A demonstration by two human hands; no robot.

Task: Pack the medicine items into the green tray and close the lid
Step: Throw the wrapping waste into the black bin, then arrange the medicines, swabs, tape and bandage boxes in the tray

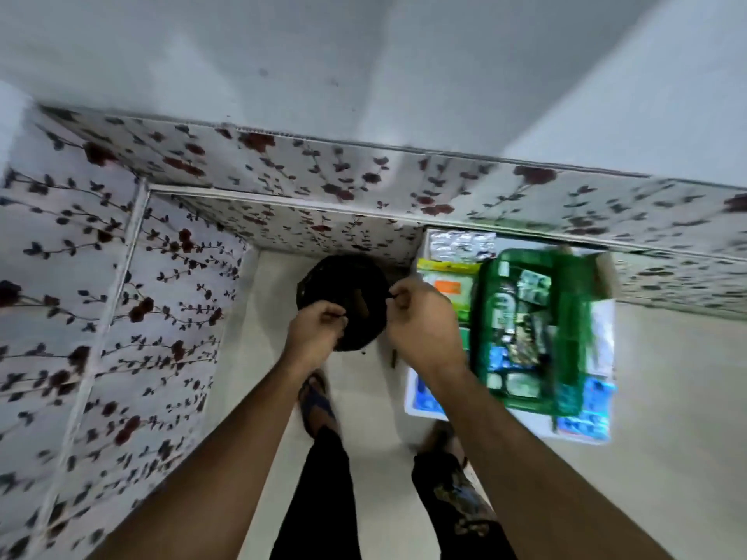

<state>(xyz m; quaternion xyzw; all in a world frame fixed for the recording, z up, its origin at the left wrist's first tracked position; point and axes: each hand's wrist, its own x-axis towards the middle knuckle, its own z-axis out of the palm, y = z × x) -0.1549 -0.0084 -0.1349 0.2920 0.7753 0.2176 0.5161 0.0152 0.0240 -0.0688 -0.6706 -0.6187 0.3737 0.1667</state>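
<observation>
- While both arms are reaching forward, the left hand (313, 331) and right hand (420, 317) are gripping opposite edges of a round black object (343, 297), possibly a woven lid or mat; blur is hiding its texture.
- Fingers (335, 317) of each hand are curling tight, pinching its rim.
- To the right, the green tray (485, 317), translucent mesh-like plastic, is sitting open on a white box (416, 398), filled with foil blister strips (533, 289) and small cartons.
- Floral-patterned panels (121, 317) are lining the walls.

Both hands (316, 329) (420, 317) grip a black bag (343, 293).
</observation>
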